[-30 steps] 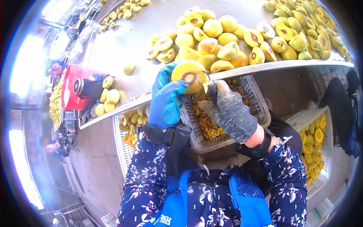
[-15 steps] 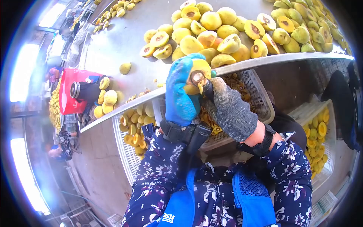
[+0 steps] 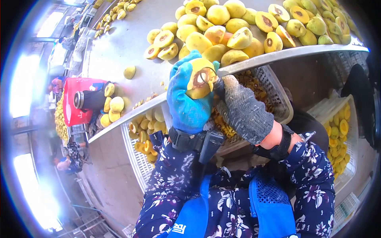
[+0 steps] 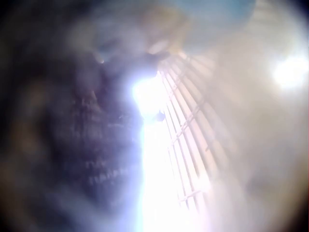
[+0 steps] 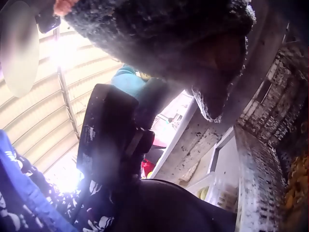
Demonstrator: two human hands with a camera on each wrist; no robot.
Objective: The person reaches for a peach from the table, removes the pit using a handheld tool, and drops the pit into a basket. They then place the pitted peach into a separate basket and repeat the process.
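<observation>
In the head view my left hand (image 3: 187,107), in a blue glove, grips a yellow peach half (image 3: 197,92) with its cut face turned up and toward the right. The brown hollow and the pale stone area show in its middle. My right hand (image 3: 248,113), in a grey knit glove, holds a small pitting tool (image 3: 219,86) by its dark grip. Its thin curved blade lies at the hollow. The left wrist view is blurred and washed out by glare. In the right wrist view the grey glove (image 5: 159,34) fills the top, hiding the tool.
A metal table (image 3: 147,87) bears a heap of peaches (image 3: 214,39). Below its edge stand a crate of scraps (image 3: 278,95) and crates of peach halves (image 3: 139,162) (image 3: 349,158). A red bag (image 3: 73,99) and dark flask (image 3: 93,97) lie at left.
The left hand has turned the peach half and wrapped further round it. The tool has moved from the fruit's right rim to the hollow, where the stone area looks more cut around.
</observation>
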